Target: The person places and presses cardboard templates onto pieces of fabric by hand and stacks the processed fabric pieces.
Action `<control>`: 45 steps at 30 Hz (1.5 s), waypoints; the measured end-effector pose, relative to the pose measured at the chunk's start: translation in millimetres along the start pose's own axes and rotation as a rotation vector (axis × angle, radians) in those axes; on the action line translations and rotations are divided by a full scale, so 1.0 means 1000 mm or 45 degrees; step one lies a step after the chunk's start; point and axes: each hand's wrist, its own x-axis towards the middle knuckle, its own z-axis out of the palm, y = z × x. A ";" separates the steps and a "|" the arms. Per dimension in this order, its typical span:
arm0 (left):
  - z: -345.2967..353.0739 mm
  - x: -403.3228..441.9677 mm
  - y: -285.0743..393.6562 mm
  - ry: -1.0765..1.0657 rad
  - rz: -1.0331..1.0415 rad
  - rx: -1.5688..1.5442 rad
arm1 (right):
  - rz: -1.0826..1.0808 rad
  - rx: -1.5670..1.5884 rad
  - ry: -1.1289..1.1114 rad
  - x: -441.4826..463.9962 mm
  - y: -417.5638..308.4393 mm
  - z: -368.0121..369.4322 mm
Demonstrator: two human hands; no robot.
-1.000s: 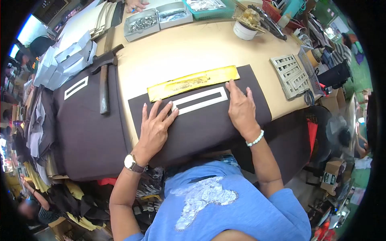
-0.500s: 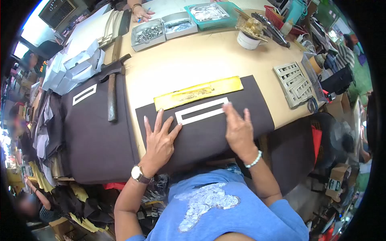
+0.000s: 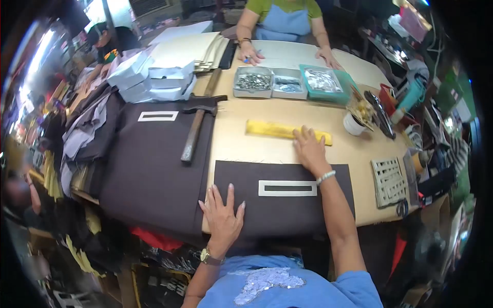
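Note:
My right hand (image 3: 311, 150) is on the yellow strip (image 3: 267, 129), its fingers over the right part and its thumb by the near edge. The strip, slightly blurred, lies on the bare tabletop beyond a dark fabric piece (image 3: 241, 177). A white rectangular frame (image 3: 262, 189) sits on that fabric, below my right wrist. Flat at the fabric's left edge rests my left hand (image 3: 222, 218), fingers spread and holding nothing. Left of it is a larger dark fabric stack (image 3: 149, 164) bearing another white frame (image 3: 144, 116).
Two hammers, one nearer (image 3: 194, 133), lie by the left stack. White boxes (image 3: 133, 77) stand behind it. A box of metal parts (image 3: 252, 92), a teal tray (image 3: 346, 92) and a white tub (image 3: 353, 124) sit farther back. Opposite, a person's hand (image 3: 250, 53) holds a blue pen.
My right hand has left the white frame and reached the yellow strip, which has moved off the fabric onto the tabletop. My left hand has shifted to the fabric's left edge. The view has tilted up.

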 end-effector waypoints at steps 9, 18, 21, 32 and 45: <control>0.009 -0.003 -0.009 0.085 0.119 -0.179 | 0.777 -0.152 0.262 -0.140 0.051 -0.029; -0.097 -0.043 -0.051 0.618 -0.201 -0.821 | 0.309 1.423 0.556 -0.131 -0.026 -0.047; -0.163 -0.048 -0.106 1.078 -0.368 -0.499 | 0.004 1.833 0.359 -0.068 -0.120 -0.055; -0.182 0.097 -0.363 0.578 -0.264 0.592 | -0.430 1.427 0.463 0.039 -0.276 0.024; -0.077 0.267 -0.357 0.347 -0.546 0.708 | -0.240 0.935 0.438 0.105 -0.259 0.072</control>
